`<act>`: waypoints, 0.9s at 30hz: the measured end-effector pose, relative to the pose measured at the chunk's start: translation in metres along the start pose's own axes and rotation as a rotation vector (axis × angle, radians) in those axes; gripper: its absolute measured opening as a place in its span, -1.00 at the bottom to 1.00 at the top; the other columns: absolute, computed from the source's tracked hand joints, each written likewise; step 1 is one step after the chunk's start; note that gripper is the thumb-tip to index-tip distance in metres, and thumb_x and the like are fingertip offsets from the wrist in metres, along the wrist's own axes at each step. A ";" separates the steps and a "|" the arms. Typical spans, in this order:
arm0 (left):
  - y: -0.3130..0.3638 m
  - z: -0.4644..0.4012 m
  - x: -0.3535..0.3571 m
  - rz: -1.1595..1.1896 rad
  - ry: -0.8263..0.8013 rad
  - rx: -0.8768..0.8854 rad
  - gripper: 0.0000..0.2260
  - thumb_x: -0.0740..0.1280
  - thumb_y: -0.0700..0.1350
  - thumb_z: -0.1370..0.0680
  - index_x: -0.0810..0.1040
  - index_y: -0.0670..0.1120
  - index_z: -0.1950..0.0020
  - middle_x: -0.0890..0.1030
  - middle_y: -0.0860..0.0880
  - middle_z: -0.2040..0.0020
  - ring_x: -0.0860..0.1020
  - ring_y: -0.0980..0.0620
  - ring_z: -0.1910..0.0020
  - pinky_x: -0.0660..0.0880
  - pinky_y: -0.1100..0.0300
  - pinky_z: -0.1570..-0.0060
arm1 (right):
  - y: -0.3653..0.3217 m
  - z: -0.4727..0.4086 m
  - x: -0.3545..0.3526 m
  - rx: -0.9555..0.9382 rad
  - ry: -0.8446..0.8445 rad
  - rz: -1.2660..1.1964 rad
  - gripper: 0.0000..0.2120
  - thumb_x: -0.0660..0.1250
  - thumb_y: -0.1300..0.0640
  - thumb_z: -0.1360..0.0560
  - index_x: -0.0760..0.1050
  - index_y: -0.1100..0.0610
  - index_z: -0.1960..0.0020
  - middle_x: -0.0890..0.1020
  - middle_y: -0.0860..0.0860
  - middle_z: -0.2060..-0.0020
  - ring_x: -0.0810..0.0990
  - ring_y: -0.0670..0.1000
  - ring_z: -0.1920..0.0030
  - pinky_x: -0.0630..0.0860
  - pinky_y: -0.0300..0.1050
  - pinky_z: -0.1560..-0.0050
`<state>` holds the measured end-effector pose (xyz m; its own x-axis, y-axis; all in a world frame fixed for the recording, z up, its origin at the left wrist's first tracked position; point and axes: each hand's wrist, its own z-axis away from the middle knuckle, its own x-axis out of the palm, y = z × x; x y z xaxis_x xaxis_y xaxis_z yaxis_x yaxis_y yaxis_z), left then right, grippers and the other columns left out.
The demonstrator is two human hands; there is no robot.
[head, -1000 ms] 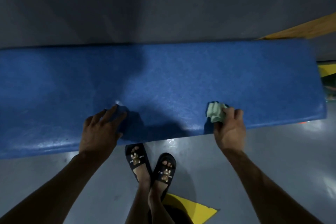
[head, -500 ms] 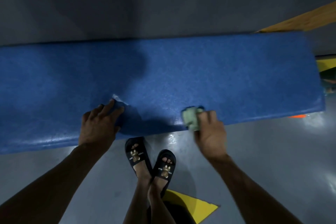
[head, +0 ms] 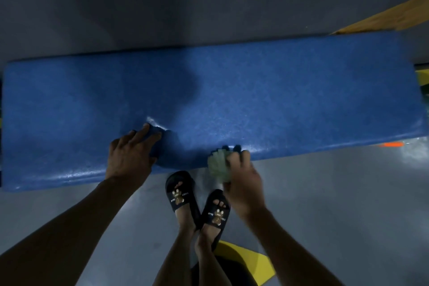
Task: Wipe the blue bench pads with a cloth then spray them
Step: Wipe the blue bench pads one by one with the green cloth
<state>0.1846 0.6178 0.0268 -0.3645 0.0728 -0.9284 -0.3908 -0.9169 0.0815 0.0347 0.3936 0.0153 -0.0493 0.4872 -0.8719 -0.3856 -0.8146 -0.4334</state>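
A long blue bench pad [head: 255, 95] lies across the view, over a grey floor. My left hand [head: 132, 155] rests flat on the pad's near edge, fingers spread, pressing a dent into the padding. My right hand [head: 243, 181] grips a bunched pale green cloth [head: 219, 167] against the pad's front edge, just right of the left hand. No spray bottle is in sight.
My feet in black slides [head: 197, 202] stand on the grey floor [head: 336, 193] right under the pad's front edge. A yellow floor marking [head: 246, 262] lies behind them. A wooden board [head: 390, 16] sits at the far right, an orange mark [head: 392, 144] below the pad's right end.
My right hand has slid the cloth leftward along the pad and down onto its front edge. The left hand has stayed pressed in the same spot.
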 end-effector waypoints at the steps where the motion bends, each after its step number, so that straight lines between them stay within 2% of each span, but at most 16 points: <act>1: 0.000 0.000 0.000 -0.001 -0.005 -0.005 -0.37 0.56 -0.08 -0.35 0.48 0.08 -0.39 0.42 -0.05 -0.47 0.46 -0.26 -0.33 0.37 -0.16 -0.21 | 0.018 -0.003 -0.009 0.004 0.009 0.036 -0.52 0.43 0.21 -0.28 0.36 0.06 -0.16 0.43 0.10 -0.12 0.60 0.21 0.19 0.54 -0.01 0.32; 4: 0.000 0.001 0.004 0.012 -0.013 -0.014 -0.38 0.54 -0.08 -0.35 0.46 0.10 -0.39 0.41 -0.04 -0.48 0.44 -0.25 -0.35 0.36 -0.14 -0.23 | 0.073 -0.012 -0.041 0.198 0.138 0.021 -0.53 0.46 0.19 -0.35 0.37 0.14 -0.20 0.41 0.17 -0.14 0.59 0.31 0.18 0.52 0.05 0.28; 6: 0.000 0.001 0.005 0.021 -0.007 -0.011 -0.39 0.54 -0.08 -0.35 0.47 0.11 -0.38 0.40 -0.03 -0.48 0.44 -0.25 -0.34 0.34 -0.13 -0.23 | 0.096 -0.018 -0.059 0.354 0.248 0.000 -0.56 0.44 0.18 -0.38 0.32 0.16 -0.17 0.39 0.21 -0.12 0.57 0.35 0.19 0.43 0.03 0.26; 8: -0.001 -0.001 0.004 0.022 -0.001 -0.002 -0.38 0.54 -0.09 -0.33 0.47 0.10 -0.36 0.41 -0.03 -0.47 0.46 -0.24 -0.30 0.35 -0.11 -0.20 | 0.095 -0.025 -0.059 0.423 0.299 0.030 -0.59 0.40 0.18 -0.42 0.31 0.16 -0.18 0.37 0.21 -0.11 0.55 0.35 0.18 0.36 0.00 0.24; 10: 0.000 0.000 0.006 0.032 0.005 0.017 -0.39 0.57 -0.11 -0.30 0.50 0.07 -0.33 0.45 -0.06 -0.44 0.49 -0.25 -0.25 0.39 -0.12 -0.15 | 0.069 -0.028 -0.042 0.420 0.317 0.029 -0.61 0.37 0.16 -0.45 0.36 0.17 -0.23 0.36 0.20 -0.11 0.54 0.32 0.16 0.41 0.01 0.22; 13: -0.004 0.001 0.009 0.058 0.008 0.033 -0.39 0.59 -0.11 -0.27 0.54 0.04 -0.30 0.47 -0.08 -0.42 0.51 -0.29 -0.22 0.41 -0.14 -0.15 | -0.003 -0.027 0.003 0.232 0.287 -0.011 -0.60 0.35 0.12 -0.47 0.43 0.12 -0.29 0.40 0.17 -0.15 0.53 0.24 0.03 0.53 0.03 0.10; 16: -0.012 -0.004 0.007 0.058 0.013 0.073 -0.39 0.60 -0.06 -0.28 0.54 0.05 -0.31 0.48 -0.06 -0.42 0.53 -0.28 -0.21 0.42 -0.13 -0.14 | -0.078 -0.030 0.034 -0.128 0.132 0.038 -0.55 0.38 0.15 -0.43 0.40 0.05 -0.31 0.45 0.12 -0.15 0.53 0.16 -0.02 0.60 0.03 0.13; 18: -0.017 -0.006 0.005 0.055 0.010 0.099 -0.39 0.59 -0.04 -0.29 0.53 0.06 -0.32 0.47 -0.06 -0.42 0.53 -0.27 -0.19 0.43 -0.12 -0.12 | -0.091 -0.036 0.036 -0.296 0.019 0.059 -0.56 0.33 0.15 -0.42 0.38 0.03 -0.28 0.44 0.12 -0.13 0.52 0.18 0.01 0.59 0.06 0.16; 19: -0.019 -0.005 0.005 0.047 0.009 0.116 -0.39 0.59 -0.03 -0.29 0.53 0.06 -0.33 0.47 -0.06 -0.42 0.53 -0.27 -0.18 0.44 -0.12 -0.10 | -0.083 -0.040 0.031 -0.321 -0.003 0.088 -0.56 0.30 0.12 -0.40 0.38 0.02 -0.28 0.44 0.13 -0.14 0.52 0.20 0.02 0.59 0.06 0.17; 20: -0.022 -0.004 0.005 0.039 0.006 0.134 -0.39 0.58 -0.04 -0.30 0.51 0.07 -0.34 0.46 -0.05 -0.42 0.53 -0.26 -0.19 0.45 -0.12 -0.10 | -0.068 -0.045 0.023 -0.307 0.000 0.122 -0.53 0.28 0.08 -0.39 0.38 0.00 -0.30 0.45 0.13 -0.17 0.53 0.21 0.02 0.60 0.04 0.17; 22: -0.029 0.000 0.005 0.046 0.010 0.168 -0.38 0.54 -0.07 -0.35 0.46 0.09 -0.39 0.41 -0.04 -0.46 0.50 -0.24 -0.26 0.43 -0.13 -0.16 | -0.022 -0.052 0.002 -0.162 0.063 0.150 -0.51 0.30 0.03 -0.39 0.40 -0.01 -0.32 0.43 0.12 -0.22 0.54 0.22 0.02 0.57 0.03 0.14; 25: -0.042 0.007 0.003 0.123 0.052 0.224 -0.35 0.45 -0.18 -0.41 0.37 0.12 -0.47 0.35 -0.01 -0.50 0.41 -0.18 -0.36 0.37 -0.11 -0.26 | 0.042 -0.054 -0.035 0.180 0.205 0.063 -0.58 0.38 0.16 -0.42 0.39 0.11 -0.25 0.38 0.20 -0.16 0.54 0.33 0.06 0.52 0.11 0.11; 27: -0.053 0.013 0.002 0.147 0.060 0.242 -0.32 0.40 -0.24 -0.42 0.32 0.11 -0.50 0.31 0.00 -0.53 0.34 -0.13 -0.41 0.32 -0.08 -0.31 | 0.047 -0.053 -0.036 0.358 0.268 0.073 -0.62 0.36 0.18 -0.43 0.34 0.18 -0.20 0.37 0.23 -0.13 0.53 0.35 0.13 0.48 0.12 0.19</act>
<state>0.1939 0.6716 0.0252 -0.3847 -0.0840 -0.9192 -0.5302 -0.7951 0.2945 0.0671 0.3215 0.0140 0.1341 0.2955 -0.9459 -0.6868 -0.6604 -0.3036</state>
